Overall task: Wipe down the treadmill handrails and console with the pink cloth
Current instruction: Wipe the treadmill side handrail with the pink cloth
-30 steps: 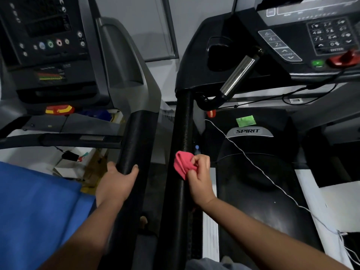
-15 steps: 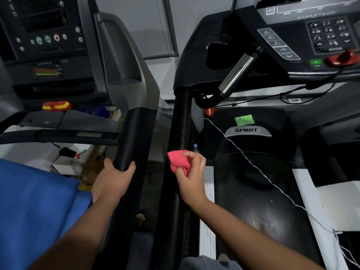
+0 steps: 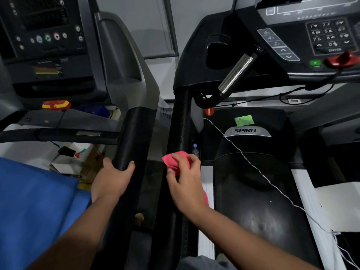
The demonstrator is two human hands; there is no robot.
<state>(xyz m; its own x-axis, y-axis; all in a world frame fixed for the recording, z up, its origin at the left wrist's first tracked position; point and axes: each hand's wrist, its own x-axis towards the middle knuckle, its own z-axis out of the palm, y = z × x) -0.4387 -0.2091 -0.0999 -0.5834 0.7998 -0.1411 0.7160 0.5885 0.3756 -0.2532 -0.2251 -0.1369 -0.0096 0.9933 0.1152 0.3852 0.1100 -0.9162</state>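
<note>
Cloth point(image 3: 171, 159), pink and bunched, lies under my right hand point(image 3: 185, 182). My fingers curl over it and pinch it against the black rail point(image 3: 180, 123), low on that rail and well below the console point(image 3: 321, 36). My left hand point(image 3: 112, 179) grips the left rail point(image 3: 130, 137), with the thumb on one side and the fingers wrapped round the other. A white cord point(image 3: 253, 164) slants down to the right, passing beside the green sticker point(image 3: 244, 120).
</note>
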